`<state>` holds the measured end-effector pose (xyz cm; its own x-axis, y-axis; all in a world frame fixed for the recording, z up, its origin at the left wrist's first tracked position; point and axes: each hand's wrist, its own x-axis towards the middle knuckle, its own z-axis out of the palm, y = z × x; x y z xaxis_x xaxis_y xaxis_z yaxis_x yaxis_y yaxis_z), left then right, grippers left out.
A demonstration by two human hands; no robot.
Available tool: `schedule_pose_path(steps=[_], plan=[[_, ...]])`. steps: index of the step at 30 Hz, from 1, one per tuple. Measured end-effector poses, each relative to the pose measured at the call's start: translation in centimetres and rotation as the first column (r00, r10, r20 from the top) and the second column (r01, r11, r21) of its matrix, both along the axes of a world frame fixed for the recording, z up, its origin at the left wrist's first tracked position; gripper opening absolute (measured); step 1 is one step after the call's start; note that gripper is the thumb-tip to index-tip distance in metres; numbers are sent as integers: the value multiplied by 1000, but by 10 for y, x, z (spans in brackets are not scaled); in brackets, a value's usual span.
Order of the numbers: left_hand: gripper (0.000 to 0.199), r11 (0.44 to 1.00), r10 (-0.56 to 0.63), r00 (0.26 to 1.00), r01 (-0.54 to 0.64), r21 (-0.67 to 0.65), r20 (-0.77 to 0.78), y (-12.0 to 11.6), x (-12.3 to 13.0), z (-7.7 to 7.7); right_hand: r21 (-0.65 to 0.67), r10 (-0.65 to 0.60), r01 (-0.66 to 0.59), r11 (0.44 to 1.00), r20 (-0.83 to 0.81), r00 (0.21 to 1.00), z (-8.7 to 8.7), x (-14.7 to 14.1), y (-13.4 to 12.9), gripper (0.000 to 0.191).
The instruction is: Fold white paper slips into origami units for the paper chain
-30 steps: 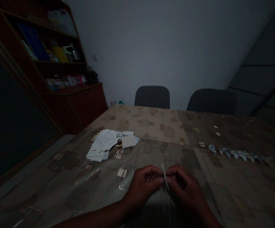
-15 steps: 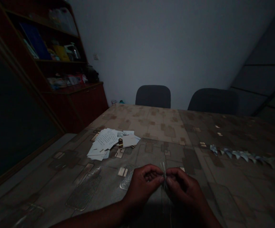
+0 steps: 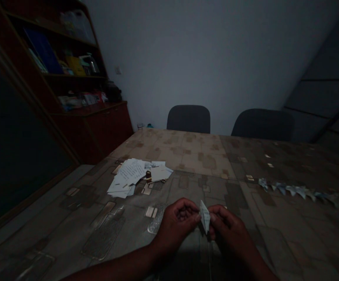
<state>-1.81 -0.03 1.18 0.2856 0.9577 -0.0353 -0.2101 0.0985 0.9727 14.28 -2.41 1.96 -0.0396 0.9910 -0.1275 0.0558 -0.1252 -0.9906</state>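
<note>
A small folded piece of pale paper (image 3: 205,217), with marks like writing on it, is held upright above the near part of the table. My left hand (image 3: 179,224) pinches its left edge between thumb and forefinger. On the other side, the fingers of my right hand (image 3: 227,228) are closed on its right edge. A loose pile of written paper sheets (image 3: 131,172) lies beyond my left hand. Several small folded paper pieces (image 3: 297,191) form a row at the right.
The table (image 3: 184,146) has a patterned cover. Two dark chairs (image 3: 188,118) (image 3: 261,124) stand at its far side by the wall. At the left is a reddish cabinet (image 3: 105,127) with filled shelves. A glass (image 3: 140,126) is near the far left corner.
The folded paper was seen nearly edge-on between my fingers; now it is turned so that a flat, diamond-like face shows. My right hand has shifted slightly right.
</note>
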Motion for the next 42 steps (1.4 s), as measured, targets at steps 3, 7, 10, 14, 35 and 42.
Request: schedule_pose_path(steps=[3,7,10,14,35,42], plan=[[16,999,36,999,-36,17,-40,-1,0,0,54,-61,60,997,21,998,-1,-1,-2,37],[11,997,63,987,-56,53,-147,-4,1,2,196,-186,148,969,191,964,1,-4,-8,27],[9,997,64,984,-57,49,-168,-5,2,4,329,-196,75,941,353,915,3,-3,-9,21],[9,999,44,994,-42,23,-103,-4,3,3,406,-206,5,914,452,868,3,-3,-8,14],[14,999,49,995,-51,-19,-82,-3,4,5,319,-171,39,947,396,902,1,-11,-12,20],[4,997,56,976,-46,55,-210,-5,4,5,369,-204,36,929,429,880,-4,-11,-11,16]])
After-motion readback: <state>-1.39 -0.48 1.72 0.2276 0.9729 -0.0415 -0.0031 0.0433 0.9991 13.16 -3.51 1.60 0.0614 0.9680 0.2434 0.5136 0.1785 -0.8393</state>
